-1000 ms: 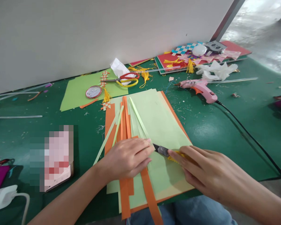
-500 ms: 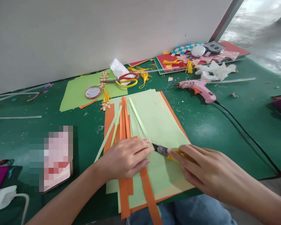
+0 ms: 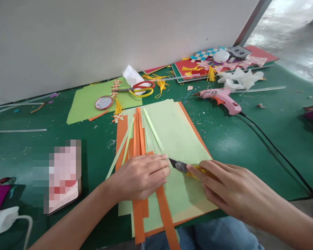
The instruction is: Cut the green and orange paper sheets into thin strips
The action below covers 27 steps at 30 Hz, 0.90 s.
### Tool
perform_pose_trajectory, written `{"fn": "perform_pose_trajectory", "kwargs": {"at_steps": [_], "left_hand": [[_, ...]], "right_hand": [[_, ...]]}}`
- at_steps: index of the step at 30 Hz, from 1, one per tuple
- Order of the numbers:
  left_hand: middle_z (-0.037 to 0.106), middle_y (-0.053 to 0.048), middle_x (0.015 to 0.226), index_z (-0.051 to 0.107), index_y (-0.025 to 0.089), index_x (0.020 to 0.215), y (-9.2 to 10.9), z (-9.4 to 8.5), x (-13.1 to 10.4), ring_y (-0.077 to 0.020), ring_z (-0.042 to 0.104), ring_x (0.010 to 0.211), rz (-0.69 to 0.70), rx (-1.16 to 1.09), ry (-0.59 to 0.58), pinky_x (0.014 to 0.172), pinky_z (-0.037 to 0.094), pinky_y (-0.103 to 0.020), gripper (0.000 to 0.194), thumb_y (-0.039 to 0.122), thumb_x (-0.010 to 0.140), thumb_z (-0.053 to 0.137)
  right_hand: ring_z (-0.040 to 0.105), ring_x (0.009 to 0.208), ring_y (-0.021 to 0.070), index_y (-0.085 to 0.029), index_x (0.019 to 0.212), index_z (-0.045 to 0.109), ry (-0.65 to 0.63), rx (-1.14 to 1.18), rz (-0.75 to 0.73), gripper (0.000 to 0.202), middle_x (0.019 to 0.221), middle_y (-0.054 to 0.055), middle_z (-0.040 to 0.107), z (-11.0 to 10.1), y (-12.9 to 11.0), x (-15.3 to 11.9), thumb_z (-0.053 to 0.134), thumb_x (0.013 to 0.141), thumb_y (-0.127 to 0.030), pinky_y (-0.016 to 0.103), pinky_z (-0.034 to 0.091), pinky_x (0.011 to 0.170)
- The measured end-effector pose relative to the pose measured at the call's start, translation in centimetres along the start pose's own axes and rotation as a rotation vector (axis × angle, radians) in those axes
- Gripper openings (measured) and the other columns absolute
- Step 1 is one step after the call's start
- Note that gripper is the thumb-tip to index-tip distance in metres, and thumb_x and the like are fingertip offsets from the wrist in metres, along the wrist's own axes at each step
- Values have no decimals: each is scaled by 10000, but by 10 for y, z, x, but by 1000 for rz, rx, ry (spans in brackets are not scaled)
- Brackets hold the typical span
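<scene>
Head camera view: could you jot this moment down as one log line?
left hand: on paper strips | right hand: holding knife, blade toward left hand | glue gun: on table

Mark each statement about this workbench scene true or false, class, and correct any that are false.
1. The right hand holds a utility knife. True.
2. The left hand is raised clear of the paper. False: it rests on orange paper strips and pale green sheets.
3. A pink glue gun lies on the green tabletop. True.
4. The scissors lie to the right of the glue gun in the picture. False: they lie to its left.
5. At least one orange strip reaches past the near edge of the tabletop. True.
6. The glue gun has no cord. False: a black cord runs from its handle.
</scene>
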State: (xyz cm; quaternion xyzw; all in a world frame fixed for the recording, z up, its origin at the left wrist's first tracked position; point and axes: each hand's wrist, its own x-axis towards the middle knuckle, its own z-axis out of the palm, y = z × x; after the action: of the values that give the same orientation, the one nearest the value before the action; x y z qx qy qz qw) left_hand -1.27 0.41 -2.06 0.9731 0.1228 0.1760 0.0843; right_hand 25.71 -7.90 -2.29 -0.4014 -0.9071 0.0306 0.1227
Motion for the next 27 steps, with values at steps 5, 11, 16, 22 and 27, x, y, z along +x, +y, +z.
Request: {"fn": "perform_pose_trajectory", "kwargs": {"at_steps": [5, 11, 16, 22, 27], "left_hand": [[703, -77, 1133, 617, 98, 1115, 1, -1, 0, -225, 604, 1180, -6, -4, -3, 1036, 480, -343, 225, 202, 943, 515], [701, -66, 1140, 620, 106, 1085, 2, -1, -1, -220, 606, 1175, -9, -9, -9, 1049, 467, -334, 199, 202, 939, 523], [694, -70, 1158, 616, 104, 1090, 1, 0, -2, -225, 603, 1178, -9, -8, -8, 1055, 462, -340, 203, 204, 940, 523], [700, -72, 1142, 612, 109, 1083, 2, -1, -1, -226, 616, 1160, -15, -11, -3, 1034, 482, -339, 195, 205, 942, 519], [705, -75, 1128, 607, 109, 1075, 2, -1, 0, -220, 622, 1151, -11, -8, 11, 1034, 482, -333, 187, 203, 947, 509]], "right_hand": [[537, 673, 155, -100, 1198, 557, -4, -8, -12, 302, 894, 58, 544, 1, 1, 0, 449, 919, -135, 349, 485, 556], [520, 648, 146, -91, 1244, 532, 8, -11, -4, 336, 882, 52, 541, 0, 3, 2, 442, 923, -132, 339, 472, 546], [535, 664, 150, -100, 1248, 536, 17, -18, -1, 333, 895, 58, 561, 1, 4, 4, 431, 936, -151, 341, 466, 563], [550, 693, 159, -103, 1238, 544, 18, -32, 3, 350, 915, 64, 569, 2, 6, 5, 445, 902, -115, 344, 467, 574], [547, 694, 158, -100, 1225, 548, 28, -41, -4, 334, 900, 55, 556, 2, 6, 7, 459, 904, -119, 341, 466, 577]]}}
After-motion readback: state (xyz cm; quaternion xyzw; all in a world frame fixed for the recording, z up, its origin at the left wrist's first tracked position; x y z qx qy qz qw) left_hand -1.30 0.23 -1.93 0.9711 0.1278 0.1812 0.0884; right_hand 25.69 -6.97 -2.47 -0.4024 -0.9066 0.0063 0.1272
